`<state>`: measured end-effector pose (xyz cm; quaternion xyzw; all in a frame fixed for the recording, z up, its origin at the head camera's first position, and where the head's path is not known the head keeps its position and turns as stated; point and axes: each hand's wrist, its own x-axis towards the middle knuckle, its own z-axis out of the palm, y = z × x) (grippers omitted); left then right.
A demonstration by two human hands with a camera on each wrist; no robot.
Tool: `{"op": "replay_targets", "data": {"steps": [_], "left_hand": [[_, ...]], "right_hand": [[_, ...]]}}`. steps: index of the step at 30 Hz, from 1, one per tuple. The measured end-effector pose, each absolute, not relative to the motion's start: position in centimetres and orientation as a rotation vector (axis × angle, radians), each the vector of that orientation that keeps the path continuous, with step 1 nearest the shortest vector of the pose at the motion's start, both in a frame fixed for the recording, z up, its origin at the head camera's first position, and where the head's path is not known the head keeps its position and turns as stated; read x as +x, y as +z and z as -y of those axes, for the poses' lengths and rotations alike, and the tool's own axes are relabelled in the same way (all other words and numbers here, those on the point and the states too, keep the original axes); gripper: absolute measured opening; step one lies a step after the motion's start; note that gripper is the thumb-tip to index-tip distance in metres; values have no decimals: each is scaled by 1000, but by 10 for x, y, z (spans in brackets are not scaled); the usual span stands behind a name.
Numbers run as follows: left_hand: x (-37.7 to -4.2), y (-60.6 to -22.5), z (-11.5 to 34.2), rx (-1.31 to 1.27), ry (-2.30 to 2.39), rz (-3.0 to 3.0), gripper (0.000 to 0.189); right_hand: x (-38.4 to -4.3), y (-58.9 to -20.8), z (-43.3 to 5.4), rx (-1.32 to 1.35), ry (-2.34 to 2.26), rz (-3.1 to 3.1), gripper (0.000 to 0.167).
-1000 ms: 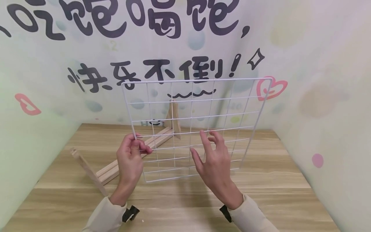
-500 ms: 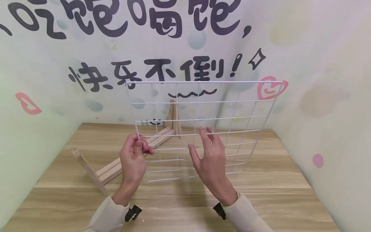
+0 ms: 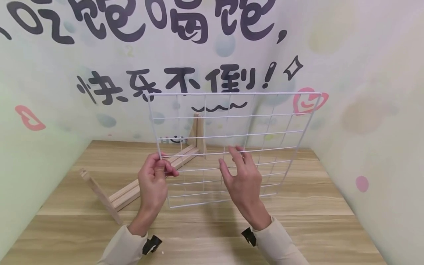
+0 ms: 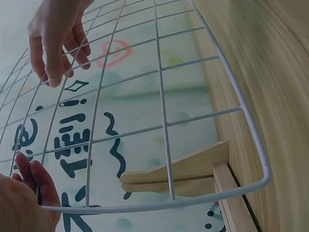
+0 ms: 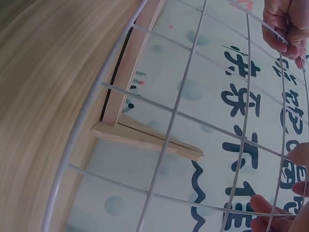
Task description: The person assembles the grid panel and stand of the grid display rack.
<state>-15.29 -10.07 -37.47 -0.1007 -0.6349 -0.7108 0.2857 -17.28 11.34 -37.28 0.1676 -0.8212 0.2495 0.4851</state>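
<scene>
A white wire grid panel [image 3: 232,93] is held up, tilted, over the wooden table. My left hand [image 3: 153,180] grips its left edge about midway down, thumb and fingers around the frame wire. Against the middle of the mesh, my right hand [image 3: 244,180] has its fingers spread and extended, fingertips right at the wires. The left wrist view shows the right hand [image 4: 55,38] with its fingers pointing down at the mesh. Behind the panel lies a wooden stand [image 3: 129,193], a long grooved beam with an upright end piece [image 3: 197,132] at its far end and another [image 3: 101,195] nearer.
The wood-grain table [image 3: 318,228] reaches back to a wall [image 3: 364,73] printed with large dark characters and coloured dots. Walls also close in at left and right. A tiny white speck lies near the table's front.
The grid panel and my left hand have shifted slightly right, and the panel has turned a little. My right hand keeps its spread fingers in nearly the same place. The stand has not moved.
</scene>
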Motion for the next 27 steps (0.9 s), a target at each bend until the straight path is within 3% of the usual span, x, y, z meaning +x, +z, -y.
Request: {"op": "replay_targets", "data": {"steps": [9,27], "left_hand": [[-152,-373,99,-368,-1883,1749,13],[-150,-371,103,-511,-1919,1762,24]], "right_hand": [[-176,-369,-120,369,607,1920,24],[-175,-359,-122,278,633,1859,20]]}}
